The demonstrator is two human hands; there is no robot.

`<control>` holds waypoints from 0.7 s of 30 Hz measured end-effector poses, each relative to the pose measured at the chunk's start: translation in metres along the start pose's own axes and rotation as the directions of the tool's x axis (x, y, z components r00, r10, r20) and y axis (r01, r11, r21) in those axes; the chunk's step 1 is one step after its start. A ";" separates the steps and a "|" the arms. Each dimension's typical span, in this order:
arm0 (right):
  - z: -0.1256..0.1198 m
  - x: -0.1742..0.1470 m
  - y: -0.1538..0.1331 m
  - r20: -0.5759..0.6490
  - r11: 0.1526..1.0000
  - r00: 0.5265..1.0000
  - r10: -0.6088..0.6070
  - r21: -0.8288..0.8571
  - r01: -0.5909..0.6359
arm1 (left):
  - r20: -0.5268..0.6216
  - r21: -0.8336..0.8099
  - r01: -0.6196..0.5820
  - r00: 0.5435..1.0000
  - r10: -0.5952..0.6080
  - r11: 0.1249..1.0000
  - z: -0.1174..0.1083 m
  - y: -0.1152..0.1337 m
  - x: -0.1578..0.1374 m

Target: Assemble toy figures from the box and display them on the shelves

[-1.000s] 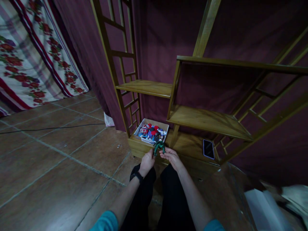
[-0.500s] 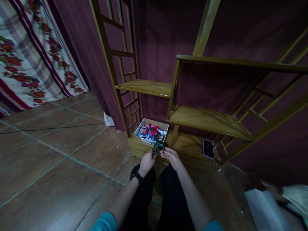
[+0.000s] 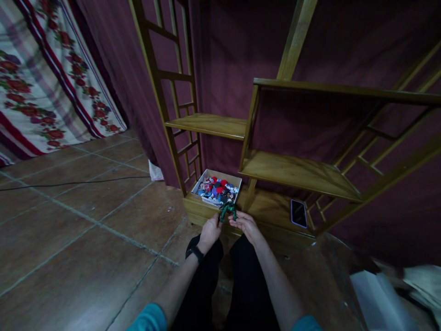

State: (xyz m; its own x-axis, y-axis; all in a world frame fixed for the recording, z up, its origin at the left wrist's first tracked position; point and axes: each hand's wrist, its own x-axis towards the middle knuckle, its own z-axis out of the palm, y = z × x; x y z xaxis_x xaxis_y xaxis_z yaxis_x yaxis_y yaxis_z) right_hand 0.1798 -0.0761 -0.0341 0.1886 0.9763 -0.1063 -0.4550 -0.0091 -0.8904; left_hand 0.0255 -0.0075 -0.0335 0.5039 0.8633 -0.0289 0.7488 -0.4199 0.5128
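Between my two hands is a small dark green toy figure (image 3: 228, 209), with limb-like parts hanging down on either side. The fingers of my left hand (image 3: 211, 232) close on its left part. My right hand (image 3: 246, 225) pinches its right part near the fingertips. Just beyond the figure, a white open box (image 3: 207, 201) sits on the low wooden base, filled with several small red, blue, white and black pieces. The figure's upper end overlaps the box's front edge in view.
A wooden shelf unit (image 3: 299, 172) rises in front of me, its boards at several heights. A phone (image 3: 298, 213) lies on its low base at the right. A black cable (image 3: 76, 183) crosses the tiled floor at the left. White items (image 3: 382, 294) lie at the lower right.
Almost nothing differs. Both hands keep hold of the green toy figure in the same place, and its pose looks very slightly changed.
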 end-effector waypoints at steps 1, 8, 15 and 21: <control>0.000 0.000 0.000 -0.005 1.000 1.000 0.003 0.004 -0.003 | -0.002 0.001 -0.002 1.000 0.002 1.000 0.000 0.000 0.000; -0.001 0.001 0.001 -0.019 1.000 1.000 0.000 0.031 0.000 | 0.006 -0.001 0.013 1.000 -0.013 1.000 -0.001 0.002 -0.001; 0.000 0.001 0.001 -0.044 0.999 0.999 -0.017 0.029 0.018 | 0.050 0.010 0.061 0.997 -0.061 0.998 -0.010 0.011 -0.004; 0.000 -0.001 0.001 -0.020 0.999 1.000 -0.010 -0.037 0.010 | 0.039 0.024 0.036 0.999 -0.037 0.999 -0.013 0.012 -0.007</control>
State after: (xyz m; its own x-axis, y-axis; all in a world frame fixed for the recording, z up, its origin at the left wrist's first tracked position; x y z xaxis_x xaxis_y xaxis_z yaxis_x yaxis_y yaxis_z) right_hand 0.1795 -0.0771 -0.0349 0.2104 0.9719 -0.1059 -0.4206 -0.0078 -0.9072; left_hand 0.0251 -0.0150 -0.0157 0.4924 0.8666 -0.0811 0.7766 -0.3954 0.4905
